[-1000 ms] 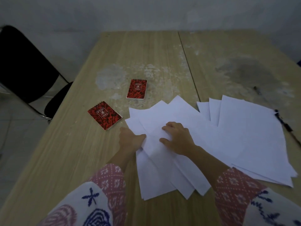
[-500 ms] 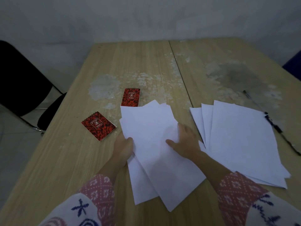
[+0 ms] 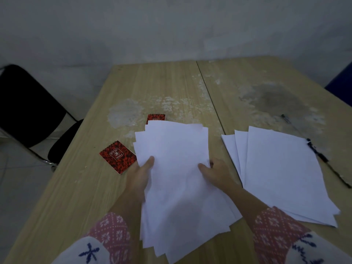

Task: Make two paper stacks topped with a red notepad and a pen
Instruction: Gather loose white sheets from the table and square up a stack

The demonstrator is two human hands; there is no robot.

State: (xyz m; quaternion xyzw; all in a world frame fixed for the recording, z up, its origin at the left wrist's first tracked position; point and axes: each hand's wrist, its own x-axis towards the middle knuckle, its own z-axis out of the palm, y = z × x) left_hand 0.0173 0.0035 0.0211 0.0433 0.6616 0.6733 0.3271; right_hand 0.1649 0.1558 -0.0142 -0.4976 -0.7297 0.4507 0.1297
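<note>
Black chair at far left, beside wooden table. Red notepad lies flat; second notepad partly hidden behind paper. Left hand and right hand grip opposite edges of uneven paper bundle. Fanned sheets right; two pens beyond. Step looks like squaring first stack; next, align edges, set flat.

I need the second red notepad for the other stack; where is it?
In the head view, the second red notepad lies left of centre on the table, half hidden under the far edge of the held paper stack.
</note>
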